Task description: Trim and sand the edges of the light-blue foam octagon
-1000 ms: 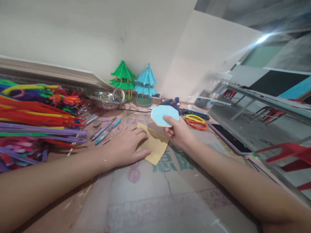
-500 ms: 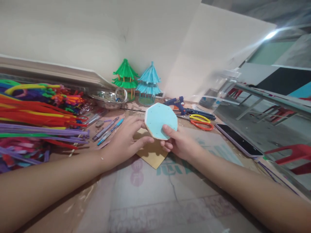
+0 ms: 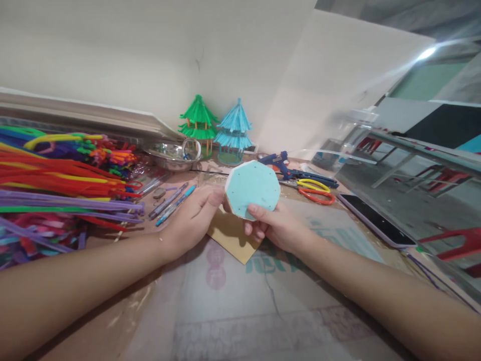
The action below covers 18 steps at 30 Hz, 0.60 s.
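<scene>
Left hand (image 3: 192,216) has turned beside the blue octagon (image 3: 253,188), grip unclear, while right hand (image 3: 280,226) pinches its lower edge.

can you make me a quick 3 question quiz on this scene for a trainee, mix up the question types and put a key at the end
1. True or false: the thumb of the right hand rests on the face of the light-blue octagonal panel.
2. Multiple choice: how many pagoda models stand near the wall? a) one b) two c) three
3. Fill in the blank: the smartphone lies near the person's ____ edge of the table.

Key: 1. True; 2. b; 3. right
</scene>
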Available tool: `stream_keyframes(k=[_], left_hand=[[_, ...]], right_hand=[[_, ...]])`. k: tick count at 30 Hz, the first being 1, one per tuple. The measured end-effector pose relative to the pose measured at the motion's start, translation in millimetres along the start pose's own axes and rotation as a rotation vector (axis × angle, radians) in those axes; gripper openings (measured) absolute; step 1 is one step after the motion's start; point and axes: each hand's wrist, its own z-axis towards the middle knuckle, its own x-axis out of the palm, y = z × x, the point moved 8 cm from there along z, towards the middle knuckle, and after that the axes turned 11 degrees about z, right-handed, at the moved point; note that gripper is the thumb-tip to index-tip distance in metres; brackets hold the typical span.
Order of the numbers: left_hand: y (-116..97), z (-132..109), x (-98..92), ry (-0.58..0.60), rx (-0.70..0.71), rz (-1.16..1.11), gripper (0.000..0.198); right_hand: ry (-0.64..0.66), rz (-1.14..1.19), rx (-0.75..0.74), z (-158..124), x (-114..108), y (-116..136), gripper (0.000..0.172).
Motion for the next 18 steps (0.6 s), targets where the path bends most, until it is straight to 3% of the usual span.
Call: stream_keyframes(k=[3,6,10,14,18], left_hand=[[0,2,2.1,0.026,0.016,0.014,0.042],[-1,3,6.3,0.067,0.023,0.087,0.029],[-3,2,3.2,0.03,0.014,0.108,0.02],[-2,2,4.3,0.053,0.017,0.091,0.021],[3,2,6.4,0.058,-0.002,0.126,0.03]], right_hand=[[-0.01,0.027,-0.008,-1,2,2,0.039],[-0.013,0.031,-0.018,-1,2,4,0.037],[-0.046,-0.045,-0.054,0,-2,7,0.041],[-0.088,-0.074,-0.095,-1,-8,10,0.041],[-0.041,-0.095,-0.084,-2,-5,7,0.04]])
